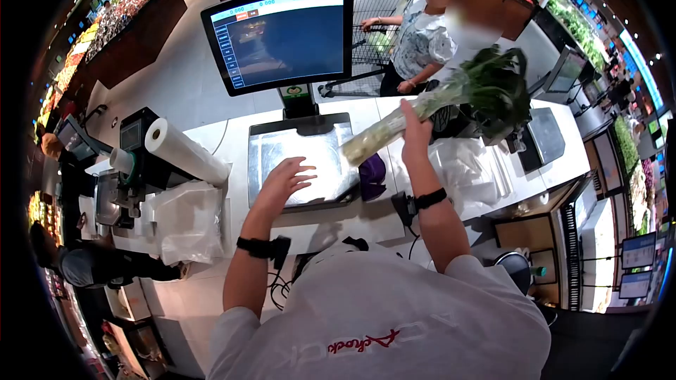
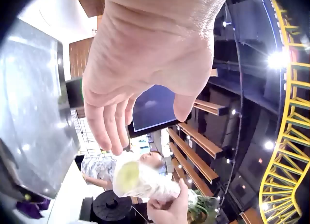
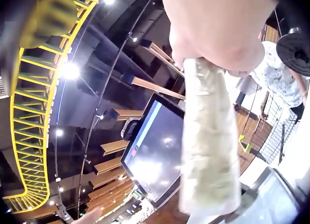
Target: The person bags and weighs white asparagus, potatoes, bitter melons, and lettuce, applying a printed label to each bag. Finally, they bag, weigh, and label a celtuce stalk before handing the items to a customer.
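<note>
My right hand (image 1: pixel 417 134) grips a long celtuce (image 1: pixel 384 134) in clear plastic, raised and tilted above the counter. Its dark green leaves (image 1: pixel 496 91) spread to the right, and the pale cut end points left toward the scale. From the right wrist, the wrapped stem (image 3: pixel 210 141) extends below the hand. My left hand (image 1: pixel 285 181) hovers over the near left part of the shiny scale plate (image 1: pixel 303 144), fingers apart and holding nothing. In the left wrist view that hand (image 2: pixel 150 64) has its fingers extended. Beside the plate's right edge lies a dark purple item (image 1: pixel 372 177).
Behind the scale stands a monitor (image 1: pixel 282 42). A roll of plastic bags (image 1: pixel 186 151) and loose bags (image 1: pixel 189 218) are on the left; more clear bags (image 1: pixel 465 169) lie on the right. Across the counter, a person (image 1: pixel 422 46) stands by a wire shopping cart (image 1: pixel 380 10).
</note>
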Demonstrator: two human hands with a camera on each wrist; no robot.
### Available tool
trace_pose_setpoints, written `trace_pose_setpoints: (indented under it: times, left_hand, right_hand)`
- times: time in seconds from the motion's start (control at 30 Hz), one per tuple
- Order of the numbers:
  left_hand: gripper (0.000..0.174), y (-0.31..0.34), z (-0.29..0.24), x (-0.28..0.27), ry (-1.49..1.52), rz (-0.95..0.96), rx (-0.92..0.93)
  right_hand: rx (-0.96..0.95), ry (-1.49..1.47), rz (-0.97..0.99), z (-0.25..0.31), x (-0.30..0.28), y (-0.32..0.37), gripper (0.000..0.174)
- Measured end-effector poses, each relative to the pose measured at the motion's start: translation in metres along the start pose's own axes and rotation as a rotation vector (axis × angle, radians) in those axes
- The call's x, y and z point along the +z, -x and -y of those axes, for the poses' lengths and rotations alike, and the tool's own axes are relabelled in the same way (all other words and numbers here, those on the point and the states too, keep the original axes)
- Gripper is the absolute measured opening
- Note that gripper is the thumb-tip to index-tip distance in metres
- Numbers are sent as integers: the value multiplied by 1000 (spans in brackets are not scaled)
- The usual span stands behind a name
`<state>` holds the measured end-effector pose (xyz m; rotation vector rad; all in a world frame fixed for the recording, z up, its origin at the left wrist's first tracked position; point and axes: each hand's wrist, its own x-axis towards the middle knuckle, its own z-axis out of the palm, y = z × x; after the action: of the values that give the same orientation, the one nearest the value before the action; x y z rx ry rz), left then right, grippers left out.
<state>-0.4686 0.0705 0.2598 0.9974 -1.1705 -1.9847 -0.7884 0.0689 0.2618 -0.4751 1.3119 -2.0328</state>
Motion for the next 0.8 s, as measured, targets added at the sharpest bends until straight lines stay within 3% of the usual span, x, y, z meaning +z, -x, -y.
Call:
trace_pose_setpoints:
  times: [0.13,0.23,0.27,0.37,0.5,0.6,0.7,0.8]
  left_hand:
    - [43,40,32,-54,40,-85,-51]
    - [41,77,59,-85,114,-174,-78]
    - [41,87,67,-91,138,-207,-79]
    - [39,114,78,-97,230,-310,-93]
    - [36,127,93,-109,338,-407,-146]
    - [35,130,95,-111,361,-426,-136]
    - [34,127,98,-115,397,-434,-143]
    - [33,122,103,-119,394,-423,-131]
  right_hand:
    - [-218,119,-128,0,-8,-74,30]
    - [-148,147,-277,0,-6,-116,37]
    - [-227,127,-269,-3,-5,-126,49]
    - [-303,75,-374,-9,4,-154,52]
    - [-285,49,-354,-30,-10,-211,52]
    - [-85,80,-363,-33,-17,-227,52]
    - [70,103,-445,-8,9,-199,52]
    - [-81,47,-491,-43,-12,-257,46]
